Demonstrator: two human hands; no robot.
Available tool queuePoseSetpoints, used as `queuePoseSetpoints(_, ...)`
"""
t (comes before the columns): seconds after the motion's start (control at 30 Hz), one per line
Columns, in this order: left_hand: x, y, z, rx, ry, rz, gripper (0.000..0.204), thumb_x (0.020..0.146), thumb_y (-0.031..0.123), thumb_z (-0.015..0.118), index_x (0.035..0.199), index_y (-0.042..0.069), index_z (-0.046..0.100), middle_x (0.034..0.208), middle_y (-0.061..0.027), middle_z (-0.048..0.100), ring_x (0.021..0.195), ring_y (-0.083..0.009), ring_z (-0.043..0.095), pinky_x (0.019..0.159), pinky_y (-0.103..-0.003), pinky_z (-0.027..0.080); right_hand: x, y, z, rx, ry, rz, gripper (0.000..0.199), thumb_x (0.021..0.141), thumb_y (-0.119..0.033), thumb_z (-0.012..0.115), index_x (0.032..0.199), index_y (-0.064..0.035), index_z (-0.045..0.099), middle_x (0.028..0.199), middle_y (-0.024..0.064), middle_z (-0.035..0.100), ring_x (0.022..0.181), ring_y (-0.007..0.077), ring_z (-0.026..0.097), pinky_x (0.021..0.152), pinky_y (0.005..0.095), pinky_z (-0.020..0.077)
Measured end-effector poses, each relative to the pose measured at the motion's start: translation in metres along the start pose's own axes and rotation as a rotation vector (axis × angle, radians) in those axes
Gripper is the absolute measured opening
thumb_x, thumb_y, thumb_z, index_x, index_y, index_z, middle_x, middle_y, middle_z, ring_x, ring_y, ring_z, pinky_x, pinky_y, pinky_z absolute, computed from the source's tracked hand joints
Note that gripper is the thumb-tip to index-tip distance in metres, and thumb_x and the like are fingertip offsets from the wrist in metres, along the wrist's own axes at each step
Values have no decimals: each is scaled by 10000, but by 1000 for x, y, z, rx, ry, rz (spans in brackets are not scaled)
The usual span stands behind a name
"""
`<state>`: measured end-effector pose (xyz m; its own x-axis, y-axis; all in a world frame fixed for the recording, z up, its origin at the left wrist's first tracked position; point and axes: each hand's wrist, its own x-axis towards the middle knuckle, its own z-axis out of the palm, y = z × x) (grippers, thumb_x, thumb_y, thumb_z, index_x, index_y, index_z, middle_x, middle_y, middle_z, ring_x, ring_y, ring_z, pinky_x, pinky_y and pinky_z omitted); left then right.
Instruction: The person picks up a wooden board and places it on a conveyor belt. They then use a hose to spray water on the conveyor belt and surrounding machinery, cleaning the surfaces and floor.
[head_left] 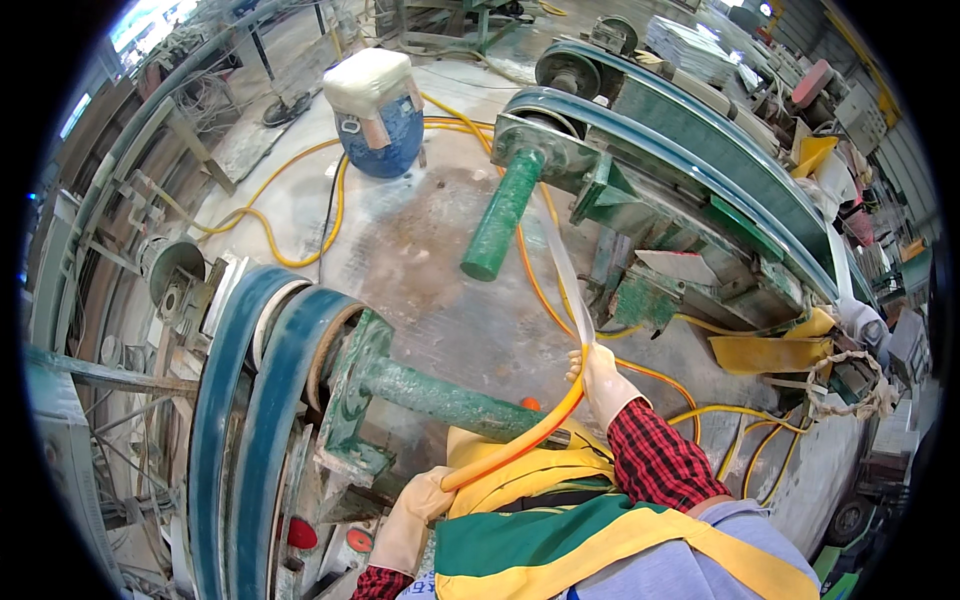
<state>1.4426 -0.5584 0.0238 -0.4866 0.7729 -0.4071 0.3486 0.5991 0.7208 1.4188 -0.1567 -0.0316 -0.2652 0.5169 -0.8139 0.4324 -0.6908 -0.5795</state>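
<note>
Both my hands wear pale rubber gloves. My right hand (603, 378) is closed around a yellow-orange hose (545, 425) near its outlet, from which a stream of water (560, 255) arcs up toward a green shaft (503, 213) on the far machine. My left hand (420, 505) grips the same hose lower down, close to my yellow and green apron (560, 530). A second green shaft (440, 400) juts out from the near machine just in front of me.
Big blue-rimmed wheels (255, 420) stand at my left, and a green belt machine (690, 170) at right. A blue drum with a white lid (378, 110) sits on the wet concrete floor (420, 250). Yellow hoses (290, 225) snake around.
</note>
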Motion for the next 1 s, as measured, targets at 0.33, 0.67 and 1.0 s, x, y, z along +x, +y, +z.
queuePoseSetpoints(0.33, -1, -2, 2, -89, -18, -75, 282, 922, 300, 486, 1052, 138, 677, 1050, -140, 682, 968, -327, 649, 811, -387, 532, -10, -1, 5, 15, 26, 1, 493, 996, -360, 338, 835, 34, 587, 594, 97, 510, 418, 225, 463, 498, 409, 503)
queuePoseSetpoints(0.67, -4, 6, 0, -37, 18, -89, 271, 933, 290, 481, 1048, 145, 680, 1003, -122, 693, 960, -310, 656, 797, -390, 537, -13, -2, 11, -37, 31, 11, 486, 981, -361, 372, 823, 44, 587, 594, 105, 509, 413, 229, 459, 472, 400, 476)
queuePoseSetpoints(1.0, -11, 9, 5, -248, 40, -150, 280, 934, 308, 517, 1085, 148, 691, 1028, -114, 700, 964, -295, 660, 823, -340, 518, 1, 8, 11, -59, -29, -5, 429, 938, -323, 442, 823, 54, 611, 617, 120, 543, 435, 235, 494, 480, 404, 496)
